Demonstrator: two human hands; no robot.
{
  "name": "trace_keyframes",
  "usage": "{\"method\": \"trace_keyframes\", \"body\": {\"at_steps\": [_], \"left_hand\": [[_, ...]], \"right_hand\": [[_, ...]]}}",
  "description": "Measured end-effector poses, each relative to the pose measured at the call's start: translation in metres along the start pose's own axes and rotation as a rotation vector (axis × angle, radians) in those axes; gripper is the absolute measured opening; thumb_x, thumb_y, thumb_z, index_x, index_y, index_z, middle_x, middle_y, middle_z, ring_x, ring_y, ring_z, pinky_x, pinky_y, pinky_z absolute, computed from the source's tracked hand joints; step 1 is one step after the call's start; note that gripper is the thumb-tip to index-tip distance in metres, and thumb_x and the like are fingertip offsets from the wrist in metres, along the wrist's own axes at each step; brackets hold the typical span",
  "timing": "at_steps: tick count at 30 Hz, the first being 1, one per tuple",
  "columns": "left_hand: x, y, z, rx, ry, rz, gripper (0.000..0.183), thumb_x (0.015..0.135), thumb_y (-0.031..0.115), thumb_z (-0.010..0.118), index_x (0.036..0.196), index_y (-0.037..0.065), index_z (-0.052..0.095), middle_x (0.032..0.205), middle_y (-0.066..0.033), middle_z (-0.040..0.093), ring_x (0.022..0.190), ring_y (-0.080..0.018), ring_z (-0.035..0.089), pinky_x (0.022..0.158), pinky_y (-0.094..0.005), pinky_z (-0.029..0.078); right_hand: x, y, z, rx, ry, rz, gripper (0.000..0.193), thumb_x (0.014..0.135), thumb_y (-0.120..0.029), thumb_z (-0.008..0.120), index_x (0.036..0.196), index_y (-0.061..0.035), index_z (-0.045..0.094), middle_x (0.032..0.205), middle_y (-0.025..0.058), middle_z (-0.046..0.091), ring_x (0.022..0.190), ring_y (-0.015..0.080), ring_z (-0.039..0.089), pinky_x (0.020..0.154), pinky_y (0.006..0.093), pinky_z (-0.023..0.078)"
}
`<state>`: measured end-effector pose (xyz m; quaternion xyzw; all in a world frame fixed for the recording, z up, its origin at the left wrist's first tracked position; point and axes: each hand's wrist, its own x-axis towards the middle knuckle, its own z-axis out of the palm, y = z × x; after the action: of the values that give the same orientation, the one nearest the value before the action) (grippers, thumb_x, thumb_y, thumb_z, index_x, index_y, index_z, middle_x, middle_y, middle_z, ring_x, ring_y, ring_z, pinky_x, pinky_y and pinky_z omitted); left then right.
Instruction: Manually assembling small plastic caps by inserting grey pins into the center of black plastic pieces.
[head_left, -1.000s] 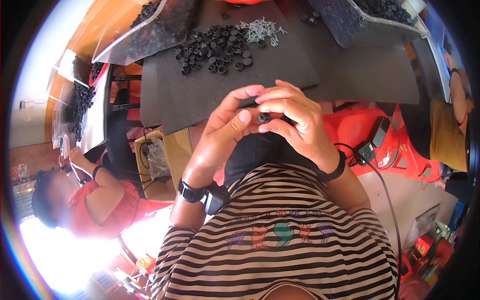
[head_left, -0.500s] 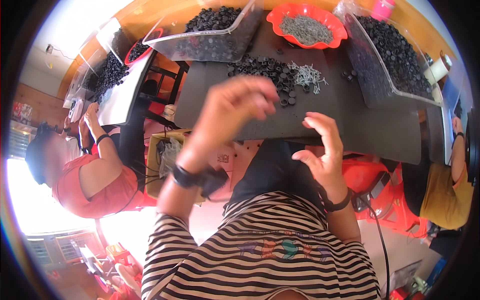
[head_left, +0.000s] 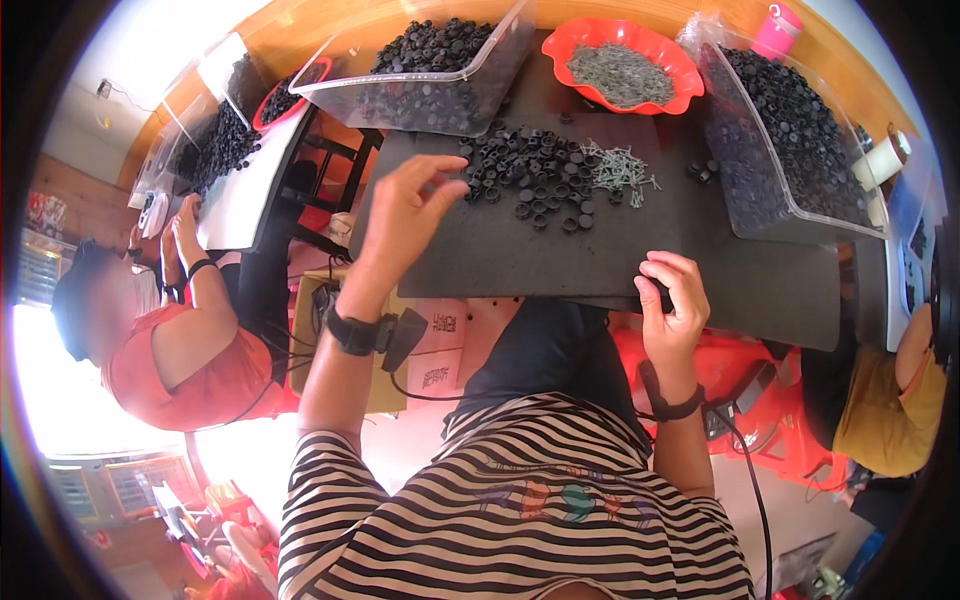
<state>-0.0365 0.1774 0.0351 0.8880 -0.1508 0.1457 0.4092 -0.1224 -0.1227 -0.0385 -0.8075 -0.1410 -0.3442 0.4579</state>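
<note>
My left hand [head_left: 408, 210] is over the left part of the dark board, its thumb and fingers apart at the edge of a heap of small round black plastic caps [head_left: 540, 165]. I see nothing in its fingers. Near the board's front edge, my right hand [head_left: 675, 298] has thumb and fingertips drawn together. A tiny dark spot shows at those fingertips, too small to name. Against the heap's right side lies a small pile of silvery screws [head_left: 618, 170].
A clear bin [head_left: 400, 100] of black caps stands at the back left, another clear bin [head_left: 775, 205] at the right. Between them sits a red scalloped bowl [head_left: 690, 85] of screws. Co-workers sit left [head_left: 190, 350] and right [head_left: 890, 400]. A cable [head_left: 765, 490] hangs by my right arm.
My left hand has moved left, from in front of the heap to its left edge. My right hand has come down and slightly right, and its fingers have closed together.
</note>
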Motion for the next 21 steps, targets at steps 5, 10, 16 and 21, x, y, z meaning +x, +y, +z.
{"method": "trace_keyframes", "body": {"at_steps": [5,10,16,21], "left_hand": [[-0.010,-0.029,0.025,0.026,-0.099,-0.060,0.035,0.079,0.005,0.071,0.113,0.004,0.061,0.094,-0.0106,0.067,0.075,-0.0192,0.061,0.066,-0.0293,0.050],[-0.013,-0.013,0.033,-0.193,-0.156,-0.169,0.028,0.078,0.000,0.070,0.106,0.002,0.063,0.094,-0.0090,0.066,0.082,-0.0141,0.061,0.068,-0.0270,0.050],[-0.012,-0.009,0.032,0.039,-0.237,0.009,0.024,0.082,0.002,0.069,0.105,0.001,0.061,0.091,-0.0056,0.065,0.085,-0.0108,0.061,0.074,-0.0229,0.048],[-0.015,-0.010,0.033,-0.444,-0.226,-0.230,0.023,0.085,0.004,0.068,0.106,0.004,0.059,0.096,-0.0016,0.064,0.087,-0.0078,0.059,0.078,-0.0227,0.047]], "right_hand": [[0.002,-0.003,0.003,0.007,-0.044,-0.027,0.013,0.078,0.002,0.068,0.090,-0.0011,0.065,0.093,0.0124,0.065,0.081,0.0271,0.063,0.071,0.0326,0.051],[0.002,-0.002,0.004,-0.004,-0.050,0.004,0.012,0.079,0.002,0.068,0.090,-0.0007,0.065,0.092,0.0123,0.065,0.080,0.0266,0.063,0.070,0.0324,0.051],[0.004,-0.001,0.001,0.000,-0.075,0.015,0.013,0.078,0.002,0.068,0.090,-0.0009,0.065,0.092,0.0124,0.065,0.080,0.0264,0.063,0.071,0.0323,0.050],[0.019,-0.022,0.009,0.047,-0.150,0.041,0.030,0.071,0.000,0.073,0.099,-0.0030,0.065,0.100,0.0125,0.064,0.091,0.0296,0.063,0.080,0.0344,0.050]]}}
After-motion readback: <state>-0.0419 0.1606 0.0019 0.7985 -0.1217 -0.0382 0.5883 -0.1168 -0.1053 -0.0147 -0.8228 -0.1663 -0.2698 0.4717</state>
